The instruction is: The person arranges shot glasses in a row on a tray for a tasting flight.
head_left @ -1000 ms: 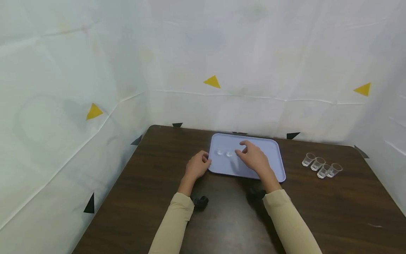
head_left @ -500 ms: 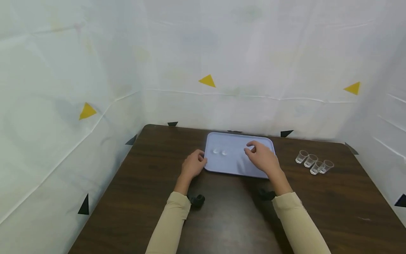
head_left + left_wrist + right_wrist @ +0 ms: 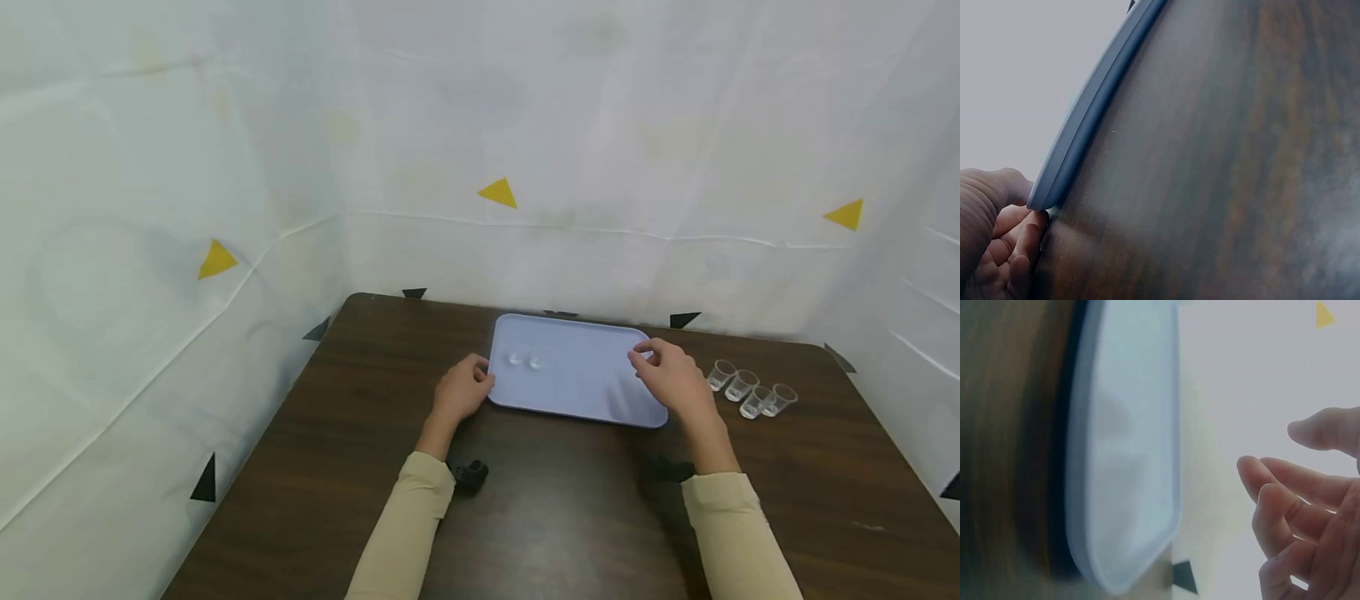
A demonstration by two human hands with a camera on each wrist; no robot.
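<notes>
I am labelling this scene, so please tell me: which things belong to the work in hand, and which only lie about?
In the work:
- lavender tray, its left edge held by the left hand
- two small clear cups on the tray
- four clear cups beside the tray
- right hand, holding nothing

Lying about:
- brown table
- yellow triangle on the white wall

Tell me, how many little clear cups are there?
6: four cups in a row on the table right of the tray, two cups on the tray's left part. None seem hidden.

tray point(image 3: 577, 379): lilac, flat on table | apparently two clear cups point(image 3: 524, 361) inside
</notes>
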